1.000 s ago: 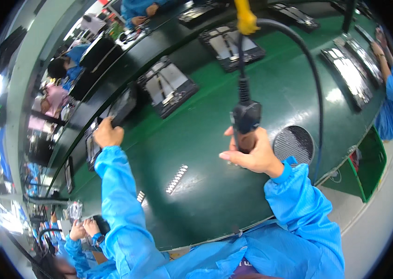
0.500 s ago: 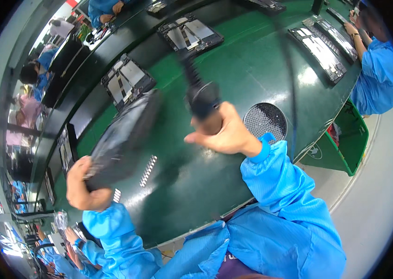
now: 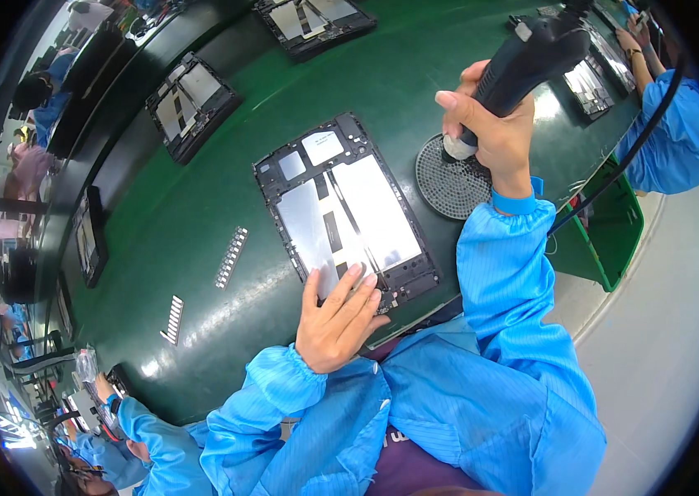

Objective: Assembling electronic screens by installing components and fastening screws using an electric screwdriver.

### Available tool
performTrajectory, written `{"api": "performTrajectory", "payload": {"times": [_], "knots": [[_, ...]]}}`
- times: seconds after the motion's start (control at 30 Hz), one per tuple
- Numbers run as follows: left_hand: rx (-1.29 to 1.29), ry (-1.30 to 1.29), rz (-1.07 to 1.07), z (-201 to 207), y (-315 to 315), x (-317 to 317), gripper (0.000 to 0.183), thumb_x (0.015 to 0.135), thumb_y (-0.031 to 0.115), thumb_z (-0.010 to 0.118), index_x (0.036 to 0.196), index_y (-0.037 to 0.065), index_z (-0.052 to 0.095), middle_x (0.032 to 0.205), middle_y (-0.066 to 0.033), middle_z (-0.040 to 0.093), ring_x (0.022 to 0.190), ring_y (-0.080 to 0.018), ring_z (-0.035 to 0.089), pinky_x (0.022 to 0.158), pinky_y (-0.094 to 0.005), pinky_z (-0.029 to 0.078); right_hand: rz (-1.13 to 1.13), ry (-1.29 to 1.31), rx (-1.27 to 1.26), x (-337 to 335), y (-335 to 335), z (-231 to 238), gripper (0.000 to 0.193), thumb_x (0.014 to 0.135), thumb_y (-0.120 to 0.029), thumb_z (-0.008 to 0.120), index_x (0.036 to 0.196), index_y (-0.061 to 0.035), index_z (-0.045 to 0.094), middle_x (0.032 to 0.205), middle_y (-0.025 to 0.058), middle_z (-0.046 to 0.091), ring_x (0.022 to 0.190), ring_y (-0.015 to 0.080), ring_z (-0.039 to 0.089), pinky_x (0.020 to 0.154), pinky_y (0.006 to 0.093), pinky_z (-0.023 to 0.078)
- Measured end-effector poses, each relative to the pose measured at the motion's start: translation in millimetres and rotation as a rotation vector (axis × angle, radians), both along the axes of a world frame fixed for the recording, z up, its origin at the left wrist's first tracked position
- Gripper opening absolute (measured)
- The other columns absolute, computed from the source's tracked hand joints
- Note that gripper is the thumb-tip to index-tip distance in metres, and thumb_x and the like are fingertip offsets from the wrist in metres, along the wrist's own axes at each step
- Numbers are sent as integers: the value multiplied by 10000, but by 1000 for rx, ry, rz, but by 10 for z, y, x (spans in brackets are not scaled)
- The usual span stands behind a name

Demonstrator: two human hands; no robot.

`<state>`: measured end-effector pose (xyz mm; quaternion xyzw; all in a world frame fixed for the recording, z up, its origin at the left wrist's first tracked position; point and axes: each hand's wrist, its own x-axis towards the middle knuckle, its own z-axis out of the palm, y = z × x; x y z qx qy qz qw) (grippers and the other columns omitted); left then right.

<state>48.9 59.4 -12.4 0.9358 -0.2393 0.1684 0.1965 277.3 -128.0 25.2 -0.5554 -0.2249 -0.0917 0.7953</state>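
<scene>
An opened tablet (image 3: 376,219) lies on the green bench in front of me, its silvery battery cells and dark circuit parts facing up. My left hand (image 3: 337,321) rests on its near end with the fingers stretched out flat. To the right, my right hand (image 3: 498,136) is wrapped round a black electric screwdriver (image 3: 527,62). The driver's lower end points down over a round perforated screw tray (image 3: 436,186), which appears to hold small dark screws. Its bit is hidden, so contact with the tray cannot be made out.
Other opened tablets (image 3: 192,103) stand along the far side. Two strips of small pale pieces (image 3: 231,258) lie on the bench (image 3: 275,364) at left. A green bin (image 3: 614,231) is below the right edge. A black cable (image 3: 651,124) hangs at right; co-workers sit on both sides.
The tablet, blurred at left in my left hand, now lies flat before me, that hand spread on it. My right hand has carried the screwdriver right and over the tray.
</scene>
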Motion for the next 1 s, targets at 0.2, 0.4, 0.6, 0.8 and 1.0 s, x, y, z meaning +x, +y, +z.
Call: {"api": "performTrajectory", "payload": {"times": [0.2,0.4,0.6,0.8,1.0], "knots": [[-48,-30,8,-108,-205,139,457,550,131,786,957,9,617,1111,-124,610,1136,-317,531,970,-567,309,-76,-3,-50,86,10,-22,310,710,2,738,961,21,556,614,28,579,475,97,551,435,226,435],[-227,-16,-136,10,-95,191,338,635,18,712,959,18,613,962,-114,657,963,-292,619,891,-498,398,-96,-7,-100,146,-20,-57,321,713,4,736,982,19,563,615,29,583,479,95,555,441,221,441],[-394,17,10,84,6,270,200,693,-44,675,874,4,603,895,-118,674,873,-249,642,794,-422,459,-85,7,-108,175,-43,-81,296,708,-8,746,939,14,563,615,34,588,477,102,558,433,223,435],[-431,-77,243,97,180,304,172,717,-34,679,879,-3,627,901,-130,643,833,-292,628,736,-350,488,-89,-1,-116,192,-60,-104,288,704,-22,755,913,10,561,614,37,592,476,105,557,432,226,431],[-467,-12,373,-6,230,249,157,744,-75,649,882,-1,633,839,-126,590,710,-246,603,611,-297,488,-97,-23,-141,186,-86,-97,288,714,-10,738,929,20,549,613,43,582,473,112,553,444,232,438]]}}
